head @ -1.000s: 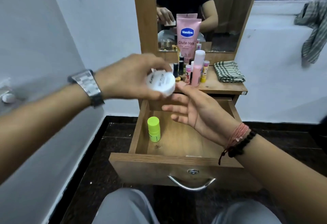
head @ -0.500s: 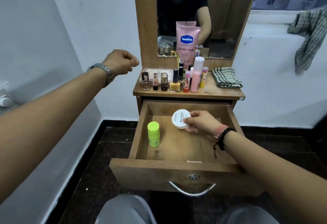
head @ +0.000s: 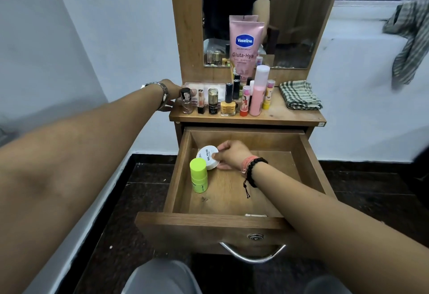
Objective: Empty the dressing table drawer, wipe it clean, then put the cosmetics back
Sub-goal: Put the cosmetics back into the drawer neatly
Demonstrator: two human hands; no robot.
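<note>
A white nail polish remover tub (head: 208,159) is pinched at its rim between the thumb and curled fingers of the right hand (head: 232,154), and is held tilted, low in the back-left part of the open drawer (head: 311,166), whether touching the floor cannot be told. Just in front of it stands a lime-green stick container (head: 198,175), upright and touching or nearly touching the tub. The left hand (head: 173,95) is placed at the left end of the tabletop (head: 274,115), partly hidden behind a small clear perfume bottle (head: 186,100); whether that bottle is gripped cannot be told. Beside it are ranged further bottles, a yellow nail polish (head: 228,103), a pink spray bottle (head: 258,92), a Vaseline tube (head: 246,45) and a folded checked cloth (head: 299,95). The restocking stage is judged barely begun. Risks noted: the green container could be knocked over as the tub is set down so close to it; the crowded row could be toppled if the left hand lifts carelessly.
</note>
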